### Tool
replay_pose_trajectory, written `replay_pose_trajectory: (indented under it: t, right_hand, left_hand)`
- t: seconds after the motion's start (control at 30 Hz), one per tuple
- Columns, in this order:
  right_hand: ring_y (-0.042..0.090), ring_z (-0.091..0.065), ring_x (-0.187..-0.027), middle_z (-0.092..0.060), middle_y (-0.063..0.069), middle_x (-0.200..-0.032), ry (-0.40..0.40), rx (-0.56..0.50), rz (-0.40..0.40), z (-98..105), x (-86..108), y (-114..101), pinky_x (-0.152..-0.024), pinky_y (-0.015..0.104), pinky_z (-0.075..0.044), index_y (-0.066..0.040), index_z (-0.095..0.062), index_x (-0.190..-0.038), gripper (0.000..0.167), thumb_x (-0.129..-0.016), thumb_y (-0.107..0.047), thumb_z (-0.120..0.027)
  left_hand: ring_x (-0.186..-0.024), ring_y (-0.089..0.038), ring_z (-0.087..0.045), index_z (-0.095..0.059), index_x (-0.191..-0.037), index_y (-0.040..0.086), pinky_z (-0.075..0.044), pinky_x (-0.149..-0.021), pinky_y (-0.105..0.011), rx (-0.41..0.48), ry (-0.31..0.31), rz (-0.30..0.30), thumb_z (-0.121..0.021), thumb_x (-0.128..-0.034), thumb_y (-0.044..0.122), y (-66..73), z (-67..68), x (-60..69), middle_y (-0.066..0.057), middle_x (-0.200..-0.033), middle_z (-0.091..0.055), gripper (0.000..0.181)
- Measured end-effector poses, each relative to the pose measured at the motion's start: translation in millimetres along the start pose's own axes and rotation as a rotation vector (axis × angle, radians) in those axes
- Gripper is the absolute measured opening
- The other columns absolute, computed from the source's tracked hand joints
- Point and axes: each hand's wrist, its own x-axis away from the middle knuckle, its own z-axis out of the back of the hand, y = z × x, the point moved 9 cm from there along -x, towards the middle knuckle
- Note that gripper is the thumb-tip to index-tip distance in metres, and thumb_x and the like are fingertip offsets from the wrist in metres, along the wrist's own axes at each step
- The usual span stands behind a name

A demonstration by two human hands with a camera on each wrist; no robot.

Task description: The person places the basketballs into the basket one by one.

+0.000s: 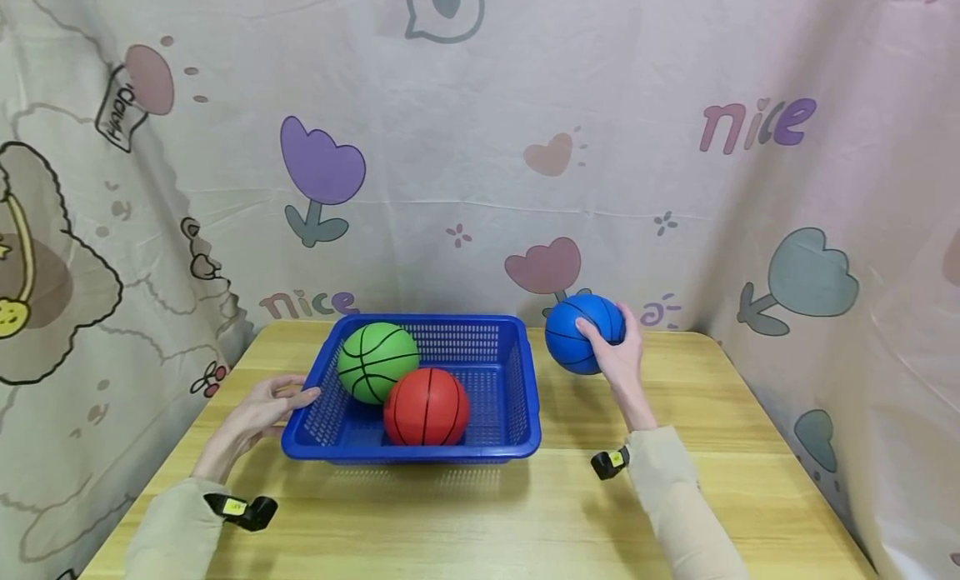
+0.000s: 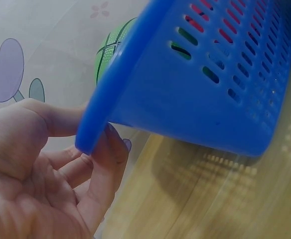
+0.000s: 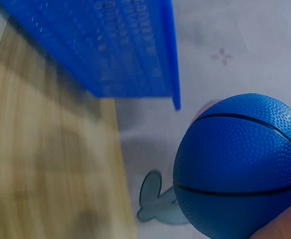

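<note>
A blue plastic basket (image 1: 411,453) stands on the table with a green toy basketball (image 1: 377,359) and a red toy basketball (image 1: 427,407) inside it. My left hand (image 1: 264,409) pinches the basket's left rim, thumb on top and fingers below, as the left wrist view shows close up. To the right of the basket, my right hand (image 1: 618,351) grips a blue toy basketball (image 1: 573,338), held up off the table. In the right wrist view that blue ball (image 3: 240,164) is apart from the basket's side wall (image 3: 120,50); most of the fingers are hidden behind it.
The wooden table (image 1: 420,530) ends at a patterned cloth backdrop (image 1: 450,147) behind and at both sides. Each sleeve cuff carries a small black camera, one by the left wrist (image 1: 242,510) and one by the right wrist (image 1: 609,462).
</note>
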Motion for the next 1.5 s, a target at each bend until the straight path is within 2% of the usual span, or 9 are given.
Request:
replay_pose_trajectory:
  t: [0.23,0.37,0.47,0.6,0.73,0.93,1.03,1.23,1.5]
  right_hand:
    - [0.037,-0.039,-0.141,-0.035,0.011,-0.161,-0.065,-0.059,0.087,-24,9.5,-22,-0.117,0.060,-0.035,-0.024,-0.035,-0.156,0.080,-0.089,-0.037,-0.076]
    - [0.036,-0.041,-0.139,-0.037,0.010,-0.159,-0.112,-0.059,0.124,-38,12.8,-32,-0.114,0.061,-0.038,-0.026,-0.038,-0.154,0.078,-0.087,-0.035,-0.077]
    - [0.037,-0.041,-0.139,-0.037,0.011,-0.159,-0.158,-0.040,0.143,-50,14.4,-37,-0.113,0.062,-0.040,-0.030,-0.040,-0.153,0.077,-0.087,-0.036,-0.077]
    - [0.038,-0.041,-0.139,-0.036,0.012,-0.158,-0.220,-0.001,0.165,-65,16.7,-43,-0.112,0.063,-0.040,-0.033,-0.040,-0.152,0.076,-0.086,-0.037,-0.077]
    - [0.038,-0.042,-0.138,-0.036,0.013,-0.158,-0.264,0.023,0.203,-76,18.7,-50,-0.111,0.064,-0.040,-0.033,-0.040,-0.152,0.076,-0.086,-0.037,-0.077]
    - [0.039,-0.040,-0.140,-0.036,0.010,-0.158,-0.355,0.060,0.264,-95,22.5,-57,-0.111,0.066,-0.039,-0.033,-0.040,-0.152,0.075,-0.086,-0.034,-0.077]
    - [0.038,-0.040,-0.140,-0.037,0.009,-0.157,-0.391,0.086,0.281,-103,23.5,-57,-0.111,0.065,-0.040,-0.034,-0.041,-0.151,0.074,-0.086,-0.034,-0.077]
    - [0.038,-0.040,-0.141,-0.035,0.007,-0.158,-0.442,0.143,0.293,-117,26.3,-57,-0.111,0.065,-0.040,-0.036,-0.041,-0.151,0.075,-0.086,-0.039,-0.078]
    - [0.039,-0.042,-0.139,-0.036,0.011,-0.156,-0.504,0.202,0.310,-135,27.2,-53,-0.111,0.065,-0.041,-0.032,-0.040,-0.152,0.075,-0.087,-0.038,-0.077]
  left_hand:
    - [-0.116,-0.030,-0.066,-0.018,-0.154,-0.010,-0.061,-0.090,-0.043,0.002,0.007,0.003,-0.056,-0.1028,0.040,-1.2,1.2,1.1,-0.040,-0.157,-0.025,0.082]
    - [-0.121,-0.035,-0.063,-0.018,-0.155,-0.010,-0.060,-0.091,-0.044,0.001,0.008,0.002,-0.056,-0.1029,0.040,-1.2,1.6,1.4,-0.040,-0.157,-0.024,0.082]
    - [-0.125,-0.040,-0.060,-0.017,-0.154,-0.011,-0.060,-0.092,-0.045,0.007,0.005,-0.002,-0.056,-0.1029,0.040,-0.9,1.0,1.7,-0.040,-0.157,-0.023,0.082]
    - [-0.124,-0.039,-0.061,-0.017,-0.154,-0.011,-0.060,-0.092,-0.044,0.003,0.003,-0.003,-0.056,-0.1027,0.040,-0.4,0.5,2.3,-0.040,-0.157,-0.024,0.083]
    - [-0.123,-0.037,-0.062,-0.017,-0.154,-0.011,-0.061,-0.091,-0.043,0.000,0.005,-0.001,-0.056,-0.1027,0.041,-0.3,0.4,2.3,-0.040,-0.157,-0.025,0.083]
    - [-0.127,-0.044,-0.058,-0.018,-0.155,-0.010,-0.060,-0.093,-0.047,-0.014,0.011,0.011,-0.055,-0.1029,0.042,-0.8,0.9,1.3,-0.039,-0.157,-0.025,0.082]
    - [-0.121,-0.038,-0.063,-0.018,-0.155,-0.009,-0.060,-0.092,-0.046,-0.006,0.008,0.013,-0.055,-0.1029,0.041,-0.8,0.6,1.1,-0.039,-0.157,-0.025,0.081]
    - [-0.104,-0.017,-0.069,-0.019,-0.155,-0.009,-0.062,-0.087,-0.042,0.043,-0.005,0.001,-0.057,-0.1028,0.039,-0.2,-1.3,1.1,-0.037,-0.156,-0.031,0.080]
    - [-0.094,-0.013,-0.071,-0.022,-0.153,-0.008,-0.062,-0.085,-0.042,0.072,-0.002,-0.003,-0.058,-0.1027,0.035,0.1,-2.1,0.4,-0.034,-0.147,-0.045,0.076]
